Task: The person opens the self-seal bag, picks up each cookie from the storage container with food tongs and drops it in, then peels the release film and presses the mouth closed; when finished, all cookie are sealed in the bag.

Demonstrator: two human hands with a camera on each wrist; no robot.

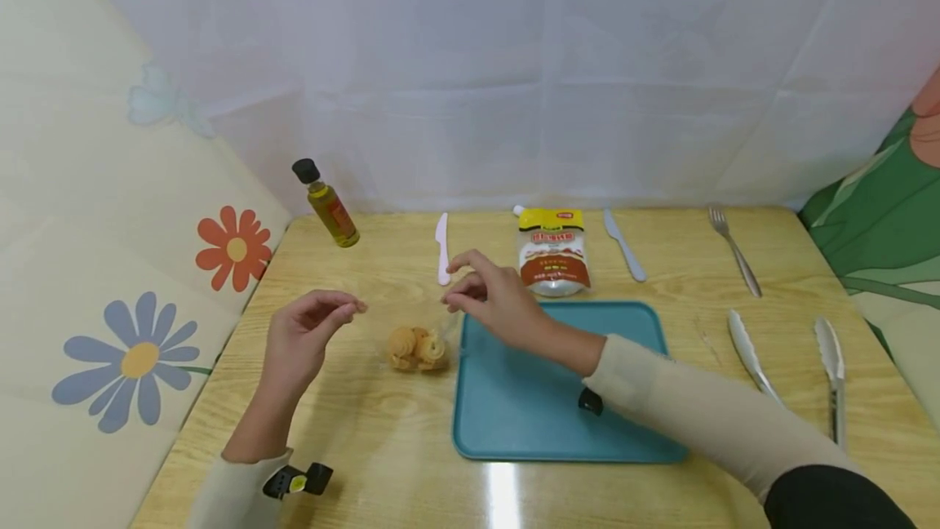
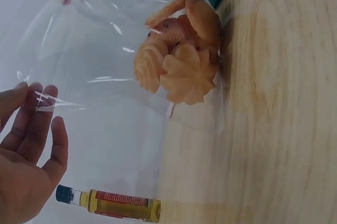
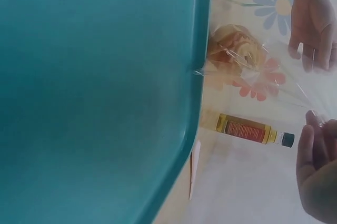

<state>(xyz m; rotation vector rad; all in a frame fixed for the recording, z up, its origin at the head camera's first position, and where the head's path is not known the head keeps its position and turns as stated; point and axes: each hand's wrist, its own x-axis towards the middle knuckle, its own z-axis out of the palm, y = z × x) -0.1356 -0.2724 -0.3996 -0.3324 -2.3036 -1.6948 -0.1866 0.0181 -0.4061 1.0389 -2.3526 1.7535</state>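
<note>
A clear plastic bag (image 2: 105,40) holds several ridged golden cookies (image 1: 419,348), which lie at its bottom by the wood-grain table. My left hand (image 1: 303,341) pinches the upper left edge of the bag between thumb and fingers. At the opposite upper edge, my right hand (image 1: 505,308) grips the film with curled fingers. The two hands are apart, with the see-through film stretched between them above the cookies. In the right wrist view the film rises from the cookies (image 3: 239,50) to my right hand (image 3: 318,169).
A teal tray (image 1: 529,423) lies right of the bag, under my right forearm. Behind stand an oil bottle (image 1: 334,211) and a sauce pouch (image 1: 554,255). A pink knife (image 1: 443,247), a bluish knife (image 1: 624,245), a fork (image 1: 734,251) and metal tongs (image 1: 833,374) lie around.
</note>
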